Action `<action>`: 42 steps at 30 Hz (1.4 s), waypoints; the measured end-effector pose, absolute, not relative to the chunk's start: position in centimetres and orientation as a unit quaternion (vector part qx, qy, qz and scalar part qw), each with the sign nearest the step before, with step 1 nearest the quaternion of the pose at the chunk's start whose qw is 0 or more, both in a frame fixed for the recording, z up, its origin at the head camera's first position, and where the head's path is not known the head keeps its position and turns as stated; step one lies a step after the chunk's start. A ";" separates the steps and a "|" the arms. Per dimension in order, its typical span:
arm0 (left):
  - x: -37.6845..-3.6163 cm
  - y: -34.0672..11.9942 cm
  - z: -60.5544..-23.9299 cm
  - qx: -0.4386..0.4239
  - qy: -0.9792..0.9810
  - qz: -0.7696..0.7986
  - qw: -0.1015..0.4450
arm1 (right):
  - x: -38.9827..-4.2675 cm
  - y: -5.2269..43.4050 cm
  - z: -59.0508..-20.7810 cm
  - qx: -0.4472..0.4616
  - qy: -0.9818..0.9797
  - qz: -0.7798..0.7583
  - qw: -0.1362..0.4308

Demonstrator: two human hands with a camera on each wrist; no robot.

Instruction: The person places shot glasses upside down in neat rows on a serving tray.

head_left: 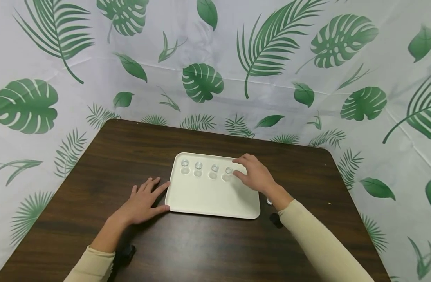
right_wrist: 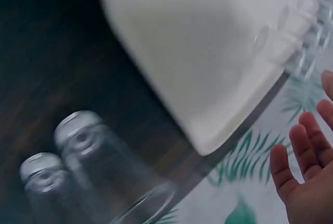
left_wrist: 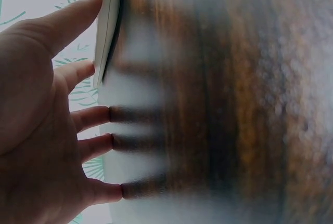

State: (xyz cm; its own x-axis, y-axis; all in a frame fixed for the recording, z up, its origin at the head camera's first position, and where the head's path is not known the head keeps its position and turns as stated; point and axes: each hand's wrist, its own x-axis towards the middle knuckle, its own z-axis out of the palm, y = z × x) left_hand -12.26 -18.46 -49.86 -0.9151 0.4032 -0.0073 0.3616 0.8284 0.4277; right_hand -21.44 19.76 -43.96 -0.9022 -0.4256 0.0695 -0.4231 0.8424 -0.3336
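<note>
The left hand (head_left: 142,201) lies flat on the dark wooden table (head_left: 95,164), fingers touching the white rectangular tray (head_left: 208,196). The right hand (head_left: 255,173), fingers relaxed, holds nothing beside the rightmost of four small clear glasses (head_left: 229,171). Next seems releasing it cleanly.
</note>
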 end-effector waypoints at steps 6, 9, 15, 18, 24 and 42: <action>-12.5 -18.4 -49.9 0.200 0.955 0.211 0.050 | -20.6 23.9 -43.2 -0.188 0.947 -0.259 -0.012; -12.6 -18.3 -49.9 0.204 0.955 0.211 0.047 | -20.2 26.0 -43.0 -0.179 0.940 -0.289 -0.026; -12.6 -18.3 -50.2 0.207 0.955 0.208 0.048 | -19.3 29.4 -43.3 -0.152 0.936 -0.315 -0.033; -12.7 -18.3 -50.3 0.207 0.954 0.210 0.048 | -18.6 30.8 -43.7 -0.133 0.937 -0.324 -0.011; -12.7 -18.2 -50.3 0.210 0.953 0.213 0.047 | -17.0 33.7 -44.6 -0.104 0.922 -0.367 0.072; -12.3 -18.4 -50.3 0.201 0.956 0.207 0.052 | -15.3 36.7 -48.8 -0.096 0.919 -0.371 0.094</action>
State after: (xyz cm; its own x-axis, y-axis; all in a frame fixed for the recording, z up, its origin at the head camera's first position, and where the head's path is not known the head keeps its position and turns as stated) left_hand -12.34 -18.37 -50.32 -0.9137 0.4060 -0.0157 0.3631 0.8332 0.4172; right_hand -15.34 36.67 -48.85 -0.9641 -0.2457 -0.1010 -0.1069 0.7068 -0.6993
